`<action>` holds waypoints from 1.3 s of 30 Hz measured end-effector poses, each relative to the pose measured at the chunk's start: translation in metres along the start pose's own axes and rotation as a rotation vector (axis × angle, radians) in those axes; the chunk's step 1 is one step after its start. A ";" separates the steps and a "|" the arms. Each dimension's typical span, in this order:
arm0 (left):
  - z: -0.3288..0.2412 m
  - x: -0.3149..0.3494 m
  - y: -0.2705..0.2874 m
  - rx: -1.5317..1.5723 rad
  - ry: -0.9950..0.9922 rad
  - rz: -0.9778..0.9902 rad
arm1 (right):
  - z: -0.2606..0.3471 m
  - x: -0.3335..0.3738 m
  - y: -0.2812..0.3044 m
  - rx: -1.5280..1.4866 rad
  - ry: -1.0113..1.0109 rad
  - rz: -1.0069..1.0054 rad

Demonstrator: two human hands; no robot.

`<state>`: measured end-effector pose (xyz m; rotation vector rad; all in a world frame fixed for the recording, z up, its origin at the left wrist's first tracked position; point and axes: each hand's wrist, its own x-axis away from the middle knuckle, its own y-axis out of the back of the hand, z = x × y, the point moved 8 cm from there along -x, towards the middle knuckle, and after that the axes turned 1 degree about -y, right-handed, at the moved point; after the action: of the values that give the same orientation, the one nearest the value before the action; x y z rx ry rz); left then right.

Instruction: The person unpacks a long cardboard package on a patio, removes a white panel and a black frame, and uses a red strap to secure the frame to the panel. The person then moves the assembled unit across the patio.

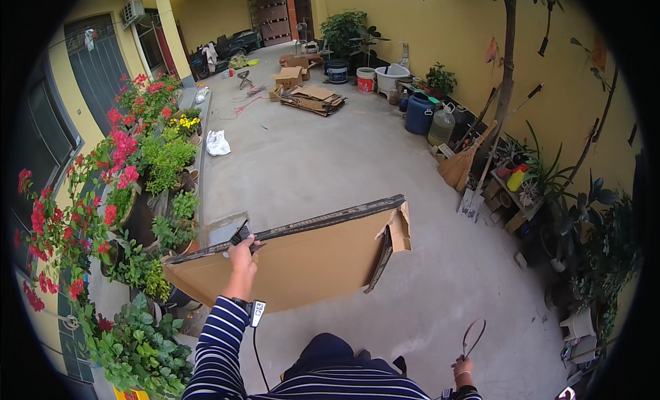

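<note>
Left grip point(242, 252) closed on the top edge of a flattened cardboard sheet point(309, 262), held upright off the concrete floor point(330, 166), just right of the flower bed point(148, 159). Right grip point(462, 368) holds a thin cord loop point(473, 334), low, right of the cardboard.

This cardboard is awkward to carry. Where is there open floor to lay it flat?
Bare concrete floor between the flower planters and the broom. Crowded: the cardboard pile far ahead, and pots and containers along the right wall.
</note>
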<state>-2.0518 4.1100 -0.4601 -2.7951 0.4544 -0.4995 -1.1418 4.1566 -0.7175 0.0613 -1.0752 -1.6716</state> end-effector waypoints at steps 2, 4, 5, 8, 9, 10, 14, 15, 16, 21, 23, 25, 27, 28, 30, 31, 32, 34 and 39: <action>-0.006 -0.041 -0.015 0.034 -0.025 -0.064 | 0.126 -0.058 -0.033 0.077 0.160 0.057; -0.003 -0.093 -0.030 0.054 -0.054 -0.102 | 0.233 -0.100 -0.071 0.124 0.243 0.068; -0.001 -0.120 -0.042 0.069 -0.050 -0.101 | 0.277 -0.117 -0.089 0.144 0.264 0.071; 0.012 -0.210 -0.087 0.100 -0.040 -0.152 | 0.390 -0.162 -0.144 0.131 0.382 0.063; 0.012 -0.241 -0.109 0.110 -0.032 -0.165 | 0.415 -0.171 -0.164 0.104 0.394 0.064; 0.017 -0.271 -0.119 0.124 -0.024 -0.173 | 0.419 -0.168 -0.183 0.162 0.333 0.055; 0.023 -0.375 -0.198 0.177 0.014 -0.241 | 0.447 -0.199 -0.233 0.133 0.177 0.140; 0.021 -0.400 -0.219 0.182 0.002 -0.259 | 0.447 -0.205 -0.236 0.113 0.125 0.101; 0.020 -0.425 -0.239 0.171 0.023 -0.271 | 0.448 -0.212 -0.243 0.092 0.082 0.119; 0.023 -0.561 -0.335 0.104 0.026 -0.269 | 0.441 -0.281 -0.266 0.106 -0.151 0.048; 0.029 -0.612 -0.372 0.147 -0.002 -0.344 | 0.459 -0.336 -0.284 0.104 -0.192 0.072; 0.030 -0.653 -0.393 0.130 -0.054 -0.340 | 0.489 -0.388 -0.299 0.122 -0.237 0.038; 0.034 -0.685 -0.438 0.185 0.005 -0.391 | 0.557 -0.454 -0.317 0.119 -0.288 0.021; 0.036 -0.702 -0.464 0.229 0.006 -0.386 | 0.604 -0.488 -0.330 0.017 -0.234 0.051; 0.034 -0.741 -0.510 0.263 0.024 -0.404 | 0.719 -0.542 -0.358 -0.011 -0.082 0.085; 0.041 -0.762 -0.538 0.256 0.051 -0.394 | 0.780 -0.565 -0.363 0.062 0.031 0.111; 0.043 -0.776 -0.549 0.243 0.087 -0.439 | 0.840 -0.586 -0.375 0.152 0.100 0.137; 0.043 -0.811 -0.591 0.250 0.048 -0.445 | 0.958 -0.628 -0.401 0.175 0.220 0.184; 0.051 -0.901 -0.672 0.318 0.066 -0.423 | 1.170 -0.702 -0.476 0.274 0.376 0.177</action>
<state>-2.6638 5.0486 -0.5596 -2.5636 -0.2004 -0.6842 -1.8335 5.4240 -0.6690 0.4291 -0.9815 -1.2815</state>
